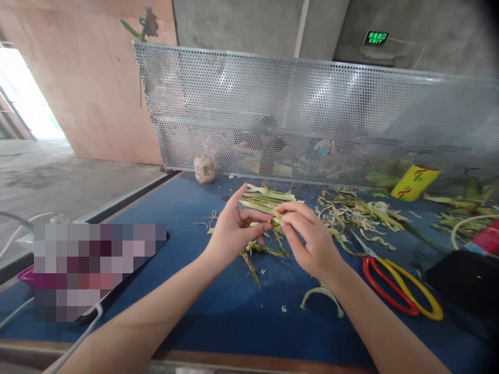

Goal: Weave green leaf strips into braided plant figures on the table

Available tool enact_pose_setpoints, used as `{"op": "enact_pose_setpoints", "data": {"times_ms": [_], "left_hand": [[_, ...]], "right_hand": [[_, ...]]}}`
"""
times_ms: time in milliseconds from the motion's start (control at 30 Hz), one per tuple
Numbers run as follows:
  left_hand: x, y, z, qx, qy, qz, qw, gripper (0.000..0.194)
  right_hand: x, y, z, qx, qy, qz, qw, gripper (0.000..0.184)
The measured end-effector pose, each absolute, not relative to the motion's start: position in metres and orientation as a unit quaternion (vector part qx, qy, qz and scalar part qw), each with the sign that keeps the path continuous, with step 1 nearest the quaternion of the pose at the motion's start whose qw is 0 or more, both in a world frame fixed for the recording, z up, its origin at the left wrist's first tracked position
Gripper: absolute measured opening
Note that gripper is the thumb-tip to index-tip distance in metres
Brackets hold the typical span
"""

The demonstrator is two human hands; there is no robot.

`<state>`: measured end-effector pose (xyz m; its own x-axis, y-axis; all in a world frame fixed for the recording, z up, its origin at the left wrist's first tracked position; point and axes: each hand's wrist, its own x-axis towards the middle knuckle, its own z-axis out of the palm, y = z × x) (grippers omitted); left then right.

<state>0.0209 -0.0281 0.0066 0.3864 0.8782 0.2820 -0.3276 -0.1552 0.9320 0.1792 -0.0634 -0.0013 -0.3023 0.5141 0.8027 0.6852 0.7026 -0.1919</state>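
Note:
My left hand (229, 228) pinches a pale green plant strip (277, 222) between thumb and fingers, its index finger raised. The fingertips of my right hand (314, 236) close on the same strip from the other side. Both hands hover over the blue table (218, 317). Just behind them lie several long pale green stalks (268, 196). Beneath the hands rests a small green plant piece with thin, frayed ends (257, 248). Scissors (373, 253) with red and yellow handles lie right of my right hand. Nearer me is a curved pale peel strip (325, 292).
Shredded plant scraps (360, 208) lie at the back right, near a yellow roll (415, 183). A perforated metal panel (241, 93) borders the far edge, with a beige lump (204, 170) before it. A blurred-out flat object (101, 265) and cables lie left; a black object (460, 280) right.

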Motion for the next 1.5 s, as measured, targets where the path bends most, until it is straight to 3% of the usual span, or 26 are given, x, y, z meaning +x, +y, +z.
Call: {"op": "enact_pose_setpoints", "data": {"times_ms": [467,700,1133,1433,1500], "left_hand": [[0.019,-0.034,0.008,0.630,0.229,0.495,0.553,0.090],[0.019,-0.033,0.008,0.667,0.196,0.539,0.475,0.107],[0.012,-0.033,0.007,0.769,0.132,0.538,0.318,0.087],[0.014,-0.029,0.005,0.755,0.185,0.520,0.354,0.085],[0.014,-0.031,0.008,0.733,0.198,0.523,0.387,0.087]], "right_hand": [[0.189,-0.058,0.001,-0.420,-0.824,-0.079,0.372,0.014],[0.188,-0.059,0.004,-0.389,-0.825,-0.081,0.402,0.013],[0.194,-0.057,0.003,-0.361,-0.844,0.007,0.396,0.013],[0.185,-0.061,-0.001,-0.388,-0.851,0.038,0.352,0.008],[0.184,-0.061,-0.003,-0.402,-0.836,0.022,0.373,0.015]]}}
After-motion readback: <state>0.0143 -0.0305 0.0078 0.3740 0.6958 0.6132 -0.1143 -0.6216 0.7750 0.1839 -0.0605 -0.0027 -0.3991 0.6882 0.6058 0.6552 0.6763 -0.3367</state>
